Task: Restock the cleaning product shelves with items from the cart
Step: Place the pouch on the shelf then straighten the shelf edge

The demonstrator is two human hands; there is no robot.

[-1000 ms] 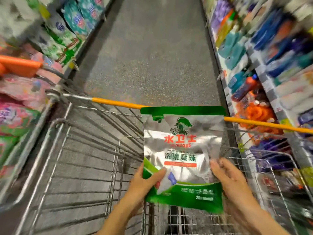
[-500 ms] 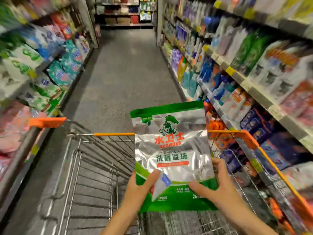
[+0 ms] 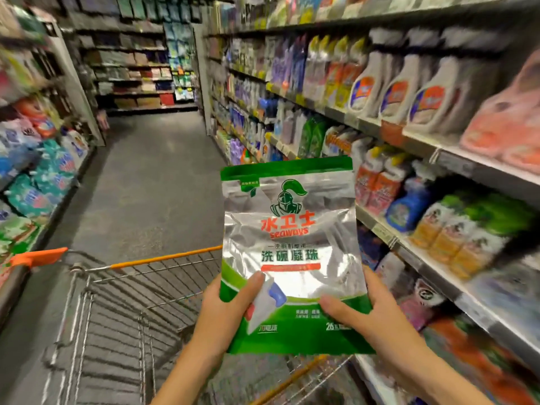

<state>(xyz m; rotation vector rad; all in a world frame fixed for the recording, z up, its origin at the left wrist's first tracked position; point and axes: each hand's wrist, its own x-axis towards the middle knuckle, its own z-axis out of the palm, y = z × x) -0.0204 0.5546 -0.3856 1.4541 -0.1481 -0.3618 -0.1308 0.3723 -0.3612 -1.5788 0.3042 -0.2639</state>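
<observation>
A silver and green pouch of dishwasher pods (image 3: 289,229), printed with a green knight's helmet and red lettering, stands upright in front of me above the wire shopping cart (image 3: 122,302). My left hand (image 3: 225,314) grips its lower left corner, thumb on the front. My right hand (image 3: 368,314) grips its lower right edge. The cart basket beneath looks bare where it shows; its near end is hidden by my arms and the pouch.
Cleaning product shelves (image 3: 409,133) run along the right, packed with bottles and jugs. Bagged detergents (image 3: 38,176) fill the left shelves. The grey aisle floor (image 3: 152,182) stretches ahead to more shelving at the far end.
The view has swung up and to the right, towards the right-hand shelves. The pouch has risen with both hands still on it and sits closer to those shelves.
</observation>
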